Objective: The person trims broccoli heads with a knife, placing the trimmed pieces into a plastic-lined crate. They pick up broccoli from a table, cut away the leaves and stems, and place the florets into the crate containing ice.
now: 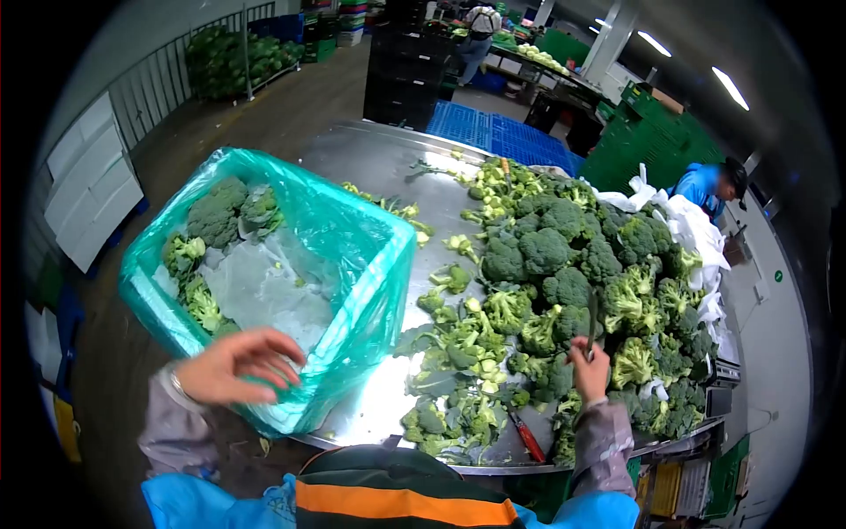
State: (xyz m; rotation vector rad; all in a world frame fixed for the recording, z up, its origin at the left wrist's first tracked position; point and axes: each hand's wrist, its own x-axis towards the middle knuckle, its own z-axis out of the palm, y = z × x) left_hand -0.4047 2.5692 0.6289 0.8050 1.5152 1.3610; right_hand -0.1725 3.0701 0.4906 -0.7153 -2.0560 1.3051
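My left hand (241, 366) hangs over the near rim of a box lined with green plastic (374, 291), its fingers apart and nothing in them. Inside the box, several broccoli heads (216, 216) lie along the left side, beside a whitish sheet (273, 278). My right hand (591, 368) is closed around a knife (593, 317), whose narrow blade points away from me. Below and around that hand spreads a big heap of broccoli (564, 238). Cut stems and small florets (480, 353) lie to its left.
A red-handled knife (527, 438) rests at the near edge of the metal table (352, 150). White plastic (696, 238) lies behind the heap. Blue pallets (493, 130) and black crates (405, 79) stand beyond. One person (705, 188) is at the right, another (481, 35) farther back.
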